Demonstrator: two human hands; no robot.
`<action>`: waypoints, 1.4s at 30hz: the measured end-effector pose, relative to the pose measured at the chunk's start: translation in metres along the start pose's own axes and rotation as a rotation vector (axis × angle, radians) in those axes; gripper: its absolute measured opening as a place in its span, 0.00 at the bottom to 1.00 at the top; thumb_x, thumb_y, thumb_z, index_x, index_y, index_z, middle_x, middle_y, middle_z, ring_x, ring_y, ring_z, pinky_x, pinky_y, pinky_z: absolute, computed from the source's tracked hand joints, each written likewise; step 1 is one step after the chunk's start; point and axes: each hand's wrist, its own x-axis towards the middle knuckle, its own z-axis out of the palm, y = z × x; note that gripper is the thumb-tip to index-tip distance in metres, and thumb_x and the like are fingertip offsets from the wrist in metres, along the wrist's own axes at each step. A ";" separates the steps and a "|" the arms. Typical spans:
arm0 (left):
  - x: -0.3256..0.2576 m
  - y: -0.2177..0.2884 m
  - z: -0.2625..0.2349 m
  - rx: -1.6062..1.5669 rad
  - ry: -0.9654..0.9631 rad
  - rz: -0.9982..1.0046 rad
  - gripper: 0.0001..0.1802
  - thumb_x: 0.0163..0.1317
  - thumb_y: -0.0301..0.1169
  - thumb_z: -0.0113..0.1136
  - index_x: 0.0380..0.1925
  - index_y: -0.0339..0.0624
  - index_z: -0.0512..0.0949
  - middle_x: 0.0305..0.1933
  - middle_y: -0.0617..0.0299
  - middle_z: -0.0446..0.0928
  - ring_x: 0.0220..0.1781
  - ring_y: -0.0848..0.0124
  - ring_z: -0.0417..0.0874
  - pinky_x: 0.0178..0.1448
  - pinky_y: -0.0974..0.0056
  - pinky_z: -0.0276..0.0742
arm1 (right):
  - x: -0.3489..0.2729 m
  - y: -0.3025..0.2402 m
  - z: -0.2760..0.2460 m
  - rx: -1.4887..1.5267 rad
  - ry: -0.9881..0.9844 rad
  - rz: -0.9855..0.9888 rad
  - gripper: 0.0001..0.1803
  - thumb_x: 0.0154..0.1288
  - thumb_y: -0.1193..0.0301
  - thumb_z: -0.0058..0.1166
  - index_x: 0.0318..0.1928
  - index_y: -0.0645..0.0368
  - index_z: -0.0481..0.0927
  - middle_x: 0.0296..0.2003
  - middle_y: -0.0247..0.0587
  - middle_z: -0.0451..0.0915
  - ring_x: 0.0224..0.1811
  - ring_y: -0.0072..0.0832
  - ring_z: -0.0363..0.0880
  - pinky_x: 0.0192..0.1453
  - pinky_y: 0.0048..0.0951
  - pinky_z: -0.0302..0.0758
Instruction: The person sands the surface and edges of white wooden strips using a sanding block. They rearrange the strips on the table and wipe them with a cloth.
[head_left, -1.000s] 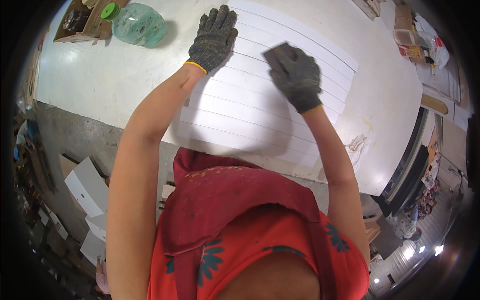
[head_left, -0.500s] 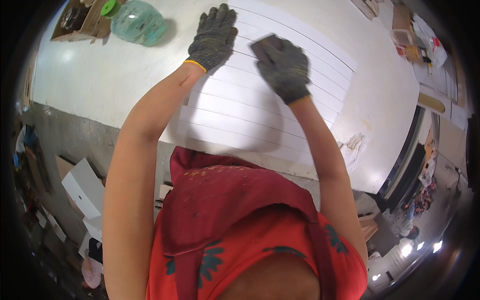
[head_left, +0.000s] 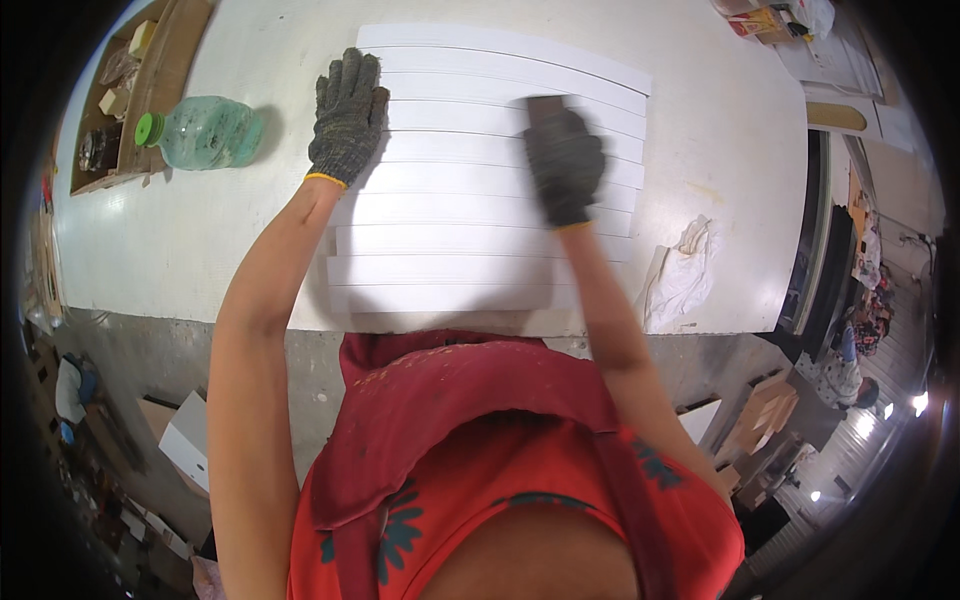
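Note:
Several long white strips (head_left: 460, 180) lie side by side on a white worktable (head_left: 740, 190), forming a panel in front of me. My left hand (head_left: 348, 115), in a dark knitted glove, rests flat with fingers stretched out at the strips' left ends. My right hand (head_left: 567, 165), gloved the same way and smeared by motion, is closed on a dark rectangular block (head_left: 546, 106) over the right part of the strips. Only the block's far end shows beyond the fingers. I cannot tell whether it touches the surface.
A clear greenish bottle with a green cap (head_left: 212, 133) lies at the left, beside a cardboard box (head_left: 160, 85) holding small items. A crumpled white cloth (head_left: 682, 275) lies near the front right edge. Packages and bags (head_left: 775, 20) sit at the far right. White boards (head_left: 187, 440) lean below left.
The view has turned and shifted, so the table now appears straighter and more of the box shows. My right hand has moved over the strips with the block; my left hand stays flat at their left ends.

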 end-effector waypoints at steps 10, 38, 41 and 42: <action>-0.002 0.001 -0.004 0.043 -0.053 0.013 0.27 0.76 0.42 0.43 0.72 0.47 0.62 0.78 0.48 0.54 0.79 0.50 0.54 0.80 0.48 0.45 | 0.015 0.121 -0.030 -0.321 0.012 0.221 0.24 0.58 0.50 0.63 0.53 0.40 0.77 0.39 0.42 0.81 0.39 0.41 0.82 0.39 0.46 0.79; 0.044 -0.017 -0.006 -0.486 0.166 -0.287 0.27 0.72 0.38 0.51 0.69 0.43 0.65 0.74 0.49 0.62 0.75 0.51 0.62 0.80 0.51 0.47 | 0.090 0.088 0.012 -0.116 -0.108 0.440 0.29 0.63 0.37 0.49 0.58 0.33 0.78 0.51 0.48 0.81 0.52 0.51 0.79 0.56 0.52 0.75; 0.047 -0.022 0.013 -0.150 0.122 -0.177 0.28 0.70 0.31 0.51 0.70 0.45 0.64 0.71 0.51 0.67 0.74 0.54 0.65 0.80 0.49 0.47 | 0.098 0.083 0.013 -0.133 -0.142 0.474 0.28 0.63 0.37 0.49 0.56 0.34 0.78 0.46 0.47 0.84 0.48 0.51 0.81 0.53 0.52 0.76; 0.047 -0.016 0.013 -0.181 0.113 -0.179 0.29 0.70 0.30 0.51 0.70 0.46 0.63 0.70 0.52 0.68 0.74 0.56 0.65 0.80 0.49 0.47 | 0.100 0.065 0.013 -0.106 -0.092 0.531 0.26 0.64 0.38 0.49 0.53 0.36 0.79 0.41 0.47 0.85 0.46 0.49 0.82 0.50 0.52 0.78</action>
